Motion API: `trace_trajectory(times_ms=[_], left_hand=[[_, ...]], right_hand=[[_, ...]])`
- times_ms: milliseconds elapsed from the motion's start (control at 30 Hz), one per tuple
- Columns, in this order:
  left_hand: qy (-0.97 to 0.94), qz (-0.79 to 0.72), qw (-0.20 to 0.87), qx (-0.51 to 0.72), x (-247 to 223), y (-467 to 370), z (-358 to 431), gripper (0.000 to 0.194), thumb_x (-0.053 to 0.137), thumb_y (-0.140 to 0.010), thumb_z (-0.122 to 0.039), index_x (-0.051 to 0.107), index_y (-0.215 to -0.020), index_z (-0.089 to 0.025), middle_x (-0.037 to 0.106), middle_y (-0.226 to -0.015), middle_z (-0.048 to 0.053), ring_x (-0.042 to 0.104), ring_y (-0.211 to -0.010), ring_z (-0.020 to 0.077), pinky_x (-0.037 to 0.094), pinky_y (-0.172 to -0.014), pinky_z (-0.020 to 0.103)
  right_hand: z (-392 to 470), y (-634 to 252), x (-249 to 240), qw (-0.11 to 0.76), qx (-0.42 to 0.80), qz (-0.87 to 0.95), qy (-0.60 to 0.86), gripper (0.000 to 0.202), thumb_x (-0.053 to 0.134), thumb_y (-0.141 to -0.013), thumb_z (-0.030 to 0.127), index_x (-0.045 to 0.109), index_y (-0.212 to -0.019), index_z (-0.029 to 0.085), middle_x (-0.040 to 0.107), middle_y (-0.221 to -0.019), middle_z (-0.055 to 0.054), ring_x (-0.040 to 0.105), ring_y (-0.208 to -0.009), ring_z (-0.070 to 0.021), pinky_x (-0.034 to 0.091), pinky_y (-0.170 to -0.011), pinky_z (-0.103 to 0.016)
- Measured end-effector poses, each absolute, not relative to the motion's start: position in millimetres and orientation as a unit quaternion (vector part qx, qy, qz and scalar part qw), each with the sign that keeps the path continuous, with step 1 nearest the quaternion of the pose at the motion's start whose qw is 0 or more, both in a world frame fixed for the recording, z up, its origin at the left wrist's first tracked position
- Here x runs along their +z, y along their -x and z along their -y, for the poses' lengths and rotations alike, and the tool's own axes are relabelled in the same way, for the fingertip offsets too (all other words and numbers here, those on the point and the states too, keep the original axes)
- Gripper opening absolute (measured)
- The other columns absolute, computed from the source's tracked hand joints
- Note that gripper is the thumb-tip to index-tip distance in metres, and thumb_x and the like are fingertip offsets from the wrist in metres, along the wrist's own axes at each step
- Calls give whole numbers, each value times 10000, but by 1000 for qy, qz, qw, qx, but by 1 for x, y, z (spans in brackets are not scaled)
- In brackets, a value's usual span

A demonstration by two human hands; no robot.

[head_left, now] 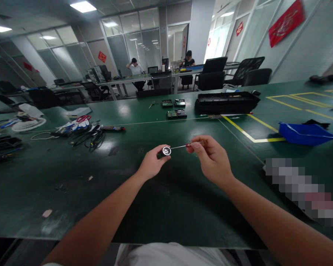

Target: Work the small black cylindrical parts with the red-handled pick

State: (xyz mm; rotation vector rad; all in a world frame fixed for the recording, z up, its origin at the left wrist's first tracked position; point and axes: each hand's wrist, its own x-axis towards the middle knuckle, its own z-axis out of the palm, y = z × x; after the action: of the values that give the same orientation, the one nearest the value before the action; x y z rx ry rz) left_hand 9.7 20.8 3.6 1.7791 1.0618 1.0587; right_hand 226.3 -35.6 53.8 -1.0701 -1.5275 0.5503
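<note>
Head view: left hand (150, 162) is pinching a small round dark part (166, 151) with a silver rim, thumb on the near side, fingers on the far side. Right hand (215, 160) is gripping a thin screwdriver (188, 145) by its reddish handle, fingers curling around it. Both hands are working above the middle of the near half of the bench (113, 207).

Progress: looks mid-step to me. Done: part and tool are both in hand, and the tip is meeting the rim's right side. Can't tell if it's reaching inside or only crossing in front. Left: the work on the part itself; it's looking whole from here, and nothing is showing as taken out of it. Inner detail is too small to judge.

Orientation: the round part's rimmed face is pointing near, toward the wearer, so its long axis is apparently running near-to-far; foreshortening is hiding its length. The screwdriver's long axis is running left-right, almost level, tip pointing left, handle right.

Around: three boxy board parts (177, 114) are sitting farther off, a black housing (227, 103) far right of them, a cable bundle (91, 138) lying left.
</note>
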Motion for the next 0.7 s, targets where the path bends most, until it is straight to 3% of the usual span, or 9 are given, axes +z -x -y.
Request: trace_trajectory(times_ms=[233,700], left_hand=[[-732,-405,369,405,1,-10,-10,397,747,-823,-212,685,-1213,-254,692,-1230,59,619,-1173,271,427,-1084,438],[-764,-401,322,390,0,-7,-5,427,760,-828,-213,689,-1243,-281,683,-1281,46,600,-1235,273,408,-1125,449]], right_hand=[[31,-221,46,502,206,686,485,220,517,-979,421,617,-1013,228,746,-837,-41,730,-785,-217,535,-712,-353],[32,-221,53,486,172,666,540,253,597,-932,460,687,-922,223,756,-764,-32,728,-727,-213,525,-687,-343]])
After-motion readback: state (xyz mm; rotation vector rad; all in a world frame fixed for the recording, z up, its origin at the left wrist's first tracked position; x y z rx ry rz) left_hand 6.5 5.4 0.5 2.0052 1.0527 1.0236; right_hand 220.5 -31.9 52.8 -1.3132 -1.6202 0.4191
